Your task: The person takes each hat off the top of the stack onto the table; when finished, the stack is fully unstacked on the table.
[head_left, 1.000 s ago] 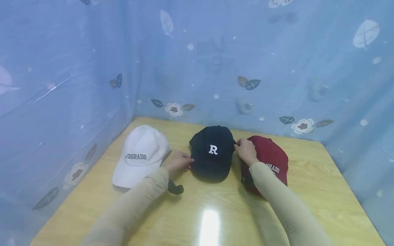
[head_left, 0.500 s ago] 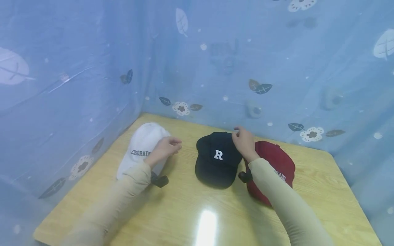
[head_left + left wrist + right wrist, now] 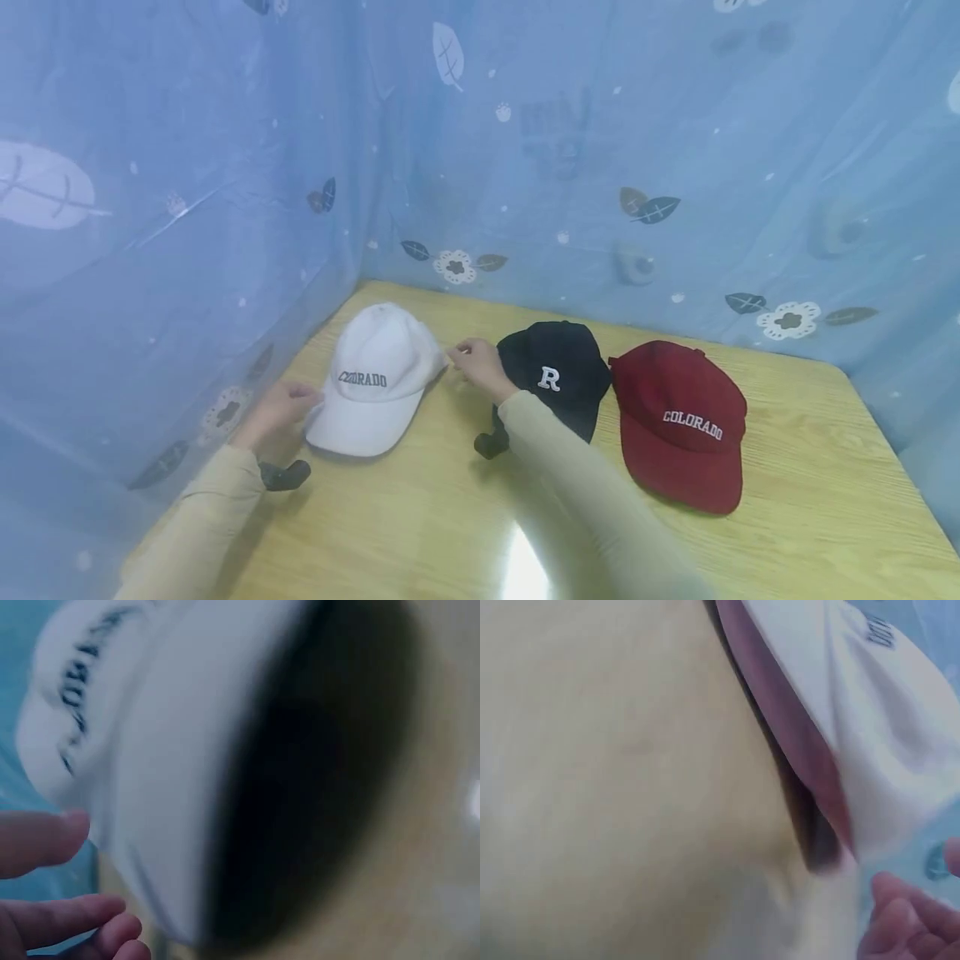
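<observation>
On the table sits a white baseball cap (image 3: 378,358) lettered COLORADO, its brim toward me. My left hand (image 3: 277,412) is at the cap's left side by the brim; in the left wrist view its thumb (image 3: 45,841) and fingers stand apart beside the cap's edge. At the cap's right edge is my right hand (image 3: 483,368), fingertips close to the fabric. The right wrist view shows a gap between thumb and fingers (image 3: 907,919); contact is unclear. A black cap (image 3: 566,367) with a white R lies partly behind my right hand and sleeve.
A dark red cap (image 3: 678,417) marked COLORADO sits to the right of the black one. The wooden table (image 3: 420,533) meets a blue patterned curtain (image 3: 525,150) at the back and left. A bright light reflection lies near the front.
Both hands have let go of the black cap and moved left to either side of the white cap. The head view has shifted right-to-left, uncovering the whole red cap.
</observation>
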The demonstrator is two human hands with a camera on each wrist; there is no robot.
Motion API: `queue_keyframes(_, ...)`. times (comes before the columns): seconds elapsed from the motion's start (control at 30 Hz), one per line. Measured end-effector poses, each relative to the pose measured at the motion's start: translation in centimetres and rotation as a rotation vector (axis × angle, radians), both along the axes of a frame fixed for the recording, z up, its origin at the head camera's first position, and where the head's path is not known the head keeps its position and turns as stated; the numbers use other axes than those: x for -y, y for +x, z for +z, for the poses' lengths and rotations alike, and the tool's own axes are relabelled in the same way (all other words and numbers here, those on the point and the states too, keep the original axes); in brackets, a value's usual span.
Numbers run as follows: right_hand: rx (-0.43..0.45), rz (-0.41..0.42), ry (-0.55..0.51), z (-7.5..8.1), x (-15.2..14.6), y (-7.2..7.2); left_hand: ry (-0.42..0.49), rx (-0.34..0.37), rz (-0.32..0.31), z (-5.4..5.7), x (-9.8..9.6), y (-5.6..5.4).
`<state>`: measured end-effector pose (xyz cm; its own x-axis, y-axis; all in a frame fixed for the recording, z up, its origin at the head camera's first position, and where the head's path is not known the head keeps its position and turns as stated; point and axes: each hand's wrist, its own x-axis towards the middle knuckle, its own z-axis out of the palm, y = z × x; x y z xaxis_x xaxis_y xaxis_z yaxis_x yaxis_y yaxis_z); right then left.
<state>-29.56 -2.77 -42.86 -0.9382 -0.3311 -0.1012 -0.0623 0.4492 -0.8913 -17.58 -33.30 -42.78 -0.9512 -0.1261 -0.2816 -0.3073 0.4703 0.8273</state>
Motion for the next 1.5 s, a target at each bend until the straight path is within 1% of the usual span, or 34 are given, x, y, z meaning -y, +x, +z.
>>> queue_keyframes(0.03,0.032,0.006,-0.016,-0.5,0.4,0.2,0.041,0.029,0.003,-0.7,0.1,0.3)
queue_keyframes(0.07,0.06,0.004,-0.03,-0.9,0.8,0.3,0.051,0.032,-0.012,-1.4,0.1,0.5)
queue_keyframes(0.1,0.083,0.005,-0.043,-1.2,1.1,0.5,0.04,0.03,-0.023,-1.9,0.1,0.5)
queue_keyframes(0.13,0.094,-0.001,-0.048,-1.5,1.3,0.6,0.045,0.034,-0.025,-2.4,0.1,0.5)
queue_keyframes(0.2,0.099,-0.027,-0.06,-1.9,1.6,0.8,0.013,0.032,-0.037,-2.9,0.0,0.4)
queue_keyframes(0.23,0.096,-0.042,-0.071,-2.0,1.8,0.9,-0.026,0.027,-0.039,-3.0,0.0,0.4)
queue_keyframes(0.3,0.08,-0.076,-0.084,-2.1,2.0,1.0,-0.062,0.017,-0.046,-3.1,0.0,0.3)
queue_keyframes(0.33,0.07,-0.091,-0.087,-2.1,2.1,1.0,-0.06,0.016,-0.047,-3.1,0.0,0.3)
queue_keyframes(0.43,0.038,-0.12,-0.106,-2.0,2.2,1.0,0.036,0.016,-0.057,-2.9,0.1,0.5)
queue_keyframes(0.57,-0.002,-0.13,-0.118,-1.4,2.0,0.8,0.266,0.003,-0.086,-2.8,0.3,0.8)
queue_keyframes(0.67,-0.063,-0.135,-0.094,-0.6,1.8,0.4,0.389,-0.027,-0.1,-2.4,0.3,0.6)
queue_keyframes(0.73,-0.105,-0.136,-0.075,0.0,1.6,0.2,0.412,-0.053,-0.115,-2.0,0.3,0.3)
queue_keyframes(0.77,-0.116,-0.138,-0.074,0.3,1.5,0.1,0.443,-0.051,-0.106,-1.7,0.2,0.2)
queue_keyframes(0.83,-0.121,-0.127,-0.082,0.8,1.3,-0.1,0.414,-0.056,-0.089,-1.1,0.1,0.0)
queue_keyframes(0.9,-0.112,-0.119,-0.096,1.5,1.2,-0.2,0.334,-0.06,-0.074,-0.3,0.1,0.0)
queue_keyframes(0.97,-0.12,-0.116,-0.093,2.1,1.0,-0.3,0.266,-0.055,-0.049,0.4,0.0,0.0)
queue_keyframes(1.0,-0.128,-0.117,-0.086,2.4,1.0,-0.4,0.218,-0.055,-0.042,0.8,-0.1,0.0)
queue_keyframes(1.03,-0.135,-0.122,-0.082,2.8,0.9,-0.4,0.209,-0.048,-0.044,1.1,-0.1,0.0)
queue_keyframes(1.07,-0.147,-0.129,-0.07,3.2,0.9,-0.5,0.18,-0.047,-0.042,1.4,-0.2,-0.1)
queue_keyframes(1.13,-0.162,-0.127,-0.051,4.0,0.8,-0.7,0.196,-0.029,-0.025,1.9,-0.4,-0.4)
queue_keyframes(1.2,-0.165,-0.119,-0.052,4.8,0.5,-1.1,0.218,-0.034,-0.025,2.5,-0.7,-0.8)
queue_keyframes(1.27,-0.181,-0.111,-0.062,5.7,0.1,-1.5,0.245,-0.053,-0.022,3.3,-1.1,-1.2)
queue_keyframes(1.33,-0.207,-0.107,-0.077,6.7,-0.6,-2.0,0.282,-0.089,-0.035,4.2,-1.9,-1.7)
queue_keyframes(1.43,-0.246,-0.109,-0.098,8.5,-2.6,-2.9,0.305,-0.147,-0.03,6.0,-4.1,-2.4)
queue_keyframes(1.5,-0.254,-0.119,-0.106,9.8,-4.6,-3.5,0.342,-0.181,-0.025,6.9,-6.1,-3.2)
